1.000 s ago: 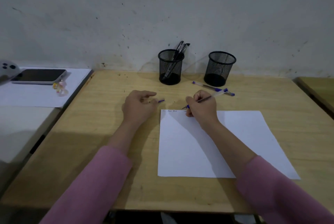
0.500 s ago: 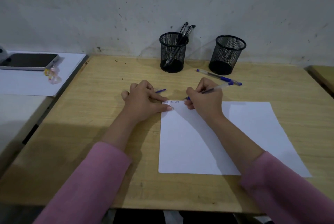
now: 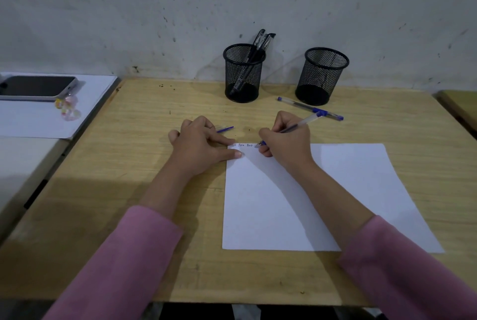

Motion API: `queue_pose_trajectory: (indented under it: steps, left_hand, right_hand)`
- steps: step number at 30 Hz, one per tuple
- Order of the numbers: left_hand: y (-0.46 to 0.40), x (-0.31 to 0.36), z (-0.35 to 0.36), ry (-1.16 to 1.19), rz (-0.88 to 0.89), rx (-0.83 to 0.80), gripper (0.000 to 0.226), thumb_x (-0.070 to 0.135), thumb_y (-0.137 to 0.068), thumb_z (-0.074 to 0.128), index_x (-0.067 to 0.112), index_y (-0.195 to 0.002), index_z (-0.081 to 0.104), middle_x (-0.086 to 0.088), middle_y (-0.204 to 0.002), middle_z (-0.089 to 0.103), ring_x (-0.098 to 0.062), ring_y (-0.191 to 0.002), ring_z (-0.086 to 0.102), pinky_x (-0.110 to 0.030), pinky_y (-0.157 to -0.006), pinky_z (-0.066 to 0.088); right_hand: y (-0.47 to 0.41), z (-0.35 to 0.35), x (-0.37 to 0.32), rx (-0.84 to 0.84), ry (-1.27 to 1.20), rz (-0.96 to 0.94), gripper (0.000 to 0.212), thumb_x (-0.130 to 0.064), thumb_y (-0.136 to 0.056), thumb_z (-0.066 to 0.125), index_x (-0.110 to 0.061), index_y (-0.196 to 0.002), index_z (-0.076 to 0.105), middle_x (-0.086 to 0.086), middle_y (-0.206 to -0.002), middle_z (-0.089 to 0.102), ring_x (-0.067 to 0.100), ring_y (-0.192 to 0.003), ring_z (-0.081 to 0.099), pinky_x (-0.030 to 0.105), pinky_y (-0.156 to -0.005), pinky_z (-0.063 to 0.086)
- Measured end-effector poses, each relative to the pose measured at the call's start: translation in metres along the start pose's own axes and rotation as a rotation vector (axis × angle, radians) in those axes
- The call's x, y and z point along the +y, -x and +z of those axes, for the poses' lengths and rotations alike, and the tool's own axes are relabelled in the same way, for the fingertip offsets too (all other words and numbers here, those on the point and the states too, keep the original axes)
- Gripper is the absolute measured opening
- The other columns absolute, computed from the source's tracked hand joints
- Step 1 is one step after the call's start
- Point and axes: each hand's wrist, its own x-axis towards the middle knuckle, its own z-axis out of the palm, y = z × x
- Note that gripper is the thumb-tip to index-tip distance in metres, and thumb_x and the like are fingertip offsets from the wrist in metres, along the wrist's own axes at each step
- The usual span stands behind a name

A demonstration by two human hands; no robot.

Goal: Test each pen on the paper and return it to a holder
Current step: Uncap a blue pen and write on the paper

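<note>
Two hands (image 3: 198, 144) (image 3: 286, 139), probably on paper (image 3: 335, 190)

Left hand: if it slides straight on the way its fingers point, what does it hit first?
The left hand points right along the paper's top edge. It would probably first meet the pen tip and the right hand holding it, though depth is uncertain.
</note>
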Motion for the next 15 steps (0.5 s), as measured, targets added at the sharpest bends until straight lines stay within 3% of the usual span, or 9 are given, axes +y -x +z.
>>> queue_pose_trajectory:
  steps: [15]
  left_hand:
    - [0.0003, 0.0003, -0.0009, 0.024, -0.001, -0.007, 0.036, 0.059, -0.05, 0.077, 0.041, -0.082, 0.073, 0.015, -0.084, 0.045, -0.009, -0.1, 0.039, -0.032, -0.081, 0.015]
  right_hand:
    - [-0.0014, 0.001, 0.0009, 0.053, -0.005, 0.024, 0.036, 0.007, -0.071, 0.059, -0.014, -0.056, 0.035, 0.011, -0.043, 0.047, 0.024, -0.039, 0.057, 0.026, -0.039, 0.044]
